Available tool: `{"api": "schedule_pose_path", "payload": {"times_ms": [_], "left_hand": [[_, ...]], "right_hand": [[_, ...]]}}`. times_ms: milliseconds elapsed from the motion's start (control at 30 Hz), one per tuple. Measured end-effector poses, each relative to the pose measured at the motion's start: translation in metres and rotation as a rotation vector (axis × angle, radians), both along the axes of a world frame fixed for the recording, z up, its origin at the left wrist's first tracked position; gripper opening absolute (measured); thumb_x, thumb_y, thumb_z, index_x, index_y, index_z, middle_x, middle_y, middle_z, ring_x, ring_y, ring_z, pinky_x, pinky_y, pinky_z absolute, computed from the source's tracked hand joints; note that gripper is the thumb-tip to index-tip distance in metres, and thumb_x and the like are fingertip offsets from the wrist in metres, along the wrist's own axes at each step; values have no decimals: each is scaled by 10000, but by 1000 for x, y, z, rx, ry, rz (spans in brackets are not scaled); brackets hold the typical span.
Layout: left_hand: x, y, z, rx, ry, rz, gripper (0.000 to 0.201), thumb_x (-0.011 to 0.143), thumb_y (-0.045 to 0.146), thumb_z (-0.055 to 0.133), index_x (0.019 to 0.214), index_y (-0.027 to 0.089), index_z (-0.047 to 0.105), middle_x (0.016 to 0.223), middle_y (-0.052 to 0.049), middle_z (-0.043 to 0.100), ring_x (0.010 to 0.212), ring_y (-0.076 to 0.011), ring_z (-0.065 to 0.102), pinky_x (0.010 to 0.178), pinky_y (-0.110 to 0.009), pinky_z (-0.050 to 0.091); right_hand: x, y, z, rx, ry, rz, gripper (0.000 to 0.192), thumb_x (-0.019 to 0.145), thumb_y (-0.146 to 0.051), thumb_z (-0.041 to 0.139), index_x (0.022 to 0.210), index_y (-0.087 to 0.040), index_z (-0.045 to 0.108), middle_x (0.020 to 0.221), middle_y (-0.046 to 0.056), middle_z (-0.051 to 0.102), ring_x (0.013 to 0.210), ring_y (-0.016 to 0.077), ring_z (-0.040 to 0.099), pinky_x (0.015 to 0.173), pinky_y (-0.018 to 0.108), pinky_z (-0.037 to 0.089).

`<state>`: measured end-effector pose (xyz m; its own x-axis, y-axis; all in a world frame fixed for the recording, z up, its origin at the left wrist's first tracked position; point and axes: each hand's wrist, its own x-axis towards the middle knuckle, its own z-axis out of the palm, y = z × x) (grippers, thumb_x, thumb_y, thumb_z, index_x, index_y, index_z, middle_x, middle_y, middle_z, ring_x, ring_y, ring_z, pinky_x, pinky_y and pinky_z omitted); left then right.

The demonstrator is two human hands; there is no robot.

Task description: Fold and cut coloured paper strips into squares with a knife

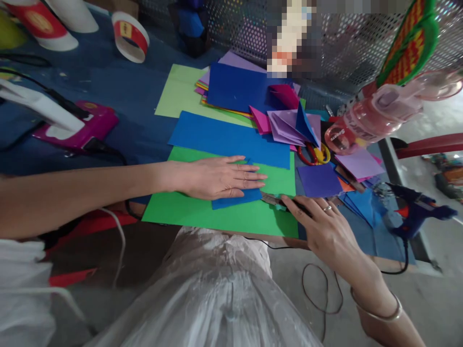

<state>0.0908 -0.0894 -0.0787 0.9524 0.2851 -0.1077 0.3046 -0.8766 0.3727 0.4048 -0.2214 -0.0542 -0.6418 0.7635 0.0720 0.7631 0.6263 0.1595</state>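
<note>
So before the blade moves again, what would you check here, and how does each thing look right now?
1. Left hand flat on the small blue paper: ok.
2. Blue paper lying on the green sheet: ok.
3. Right hand gripping the cutter: ok.
4. Left fingers apart from the cutter tip: not ok, they lie close beside it.
5. Blade out or in: cannot tell.
6. Scissors and glue gun away from both hands: ok.

Bare green sheet (pixel 224 217) lies open near the table edge; farther back, folded papers (pixel 289 125), scissors (pixel 314 154) and glue gun (pixel 412 212) crowd the right.
</note>
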Motion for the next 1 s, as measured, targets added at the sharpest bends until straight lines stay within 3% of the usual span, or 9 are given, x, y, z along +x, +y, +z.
{"api": "schedule_pose_path", "payload": {"times_ms": [433,800,1000], "left_hand": [[0,1,-4,-60,-32,17,561,1108,441,325,1661,352,355,1743,67,296,1657,-193,197,1359,-421,-16],[-2,1,-5,-55,-67,34,562,1116,452,329,1672,370,312,1745,46,314,1652,-209,217,1363,-454,19],[0,-2,-2,-64,-46,44,566,1101,424,347,1663,352,349,1743,71,296,1655,-200,205,1360,-426,-18]], "right_hand": [[-5,-8,-1,11,-18,-8,774,847,43,439,1594,-162,436,1277,136,700,1043,266,631,821,407,560],[-10,-12,-2,68,-29,-5,702,880,35,426,1556,-148,468,1244,137,711,1018,260,641,788,399,557],[-9,-15,-2,52,-23,-18,756,931,9,413,1657,-188,339,1256,139,713,1000,268,649,796,416,562]]}}
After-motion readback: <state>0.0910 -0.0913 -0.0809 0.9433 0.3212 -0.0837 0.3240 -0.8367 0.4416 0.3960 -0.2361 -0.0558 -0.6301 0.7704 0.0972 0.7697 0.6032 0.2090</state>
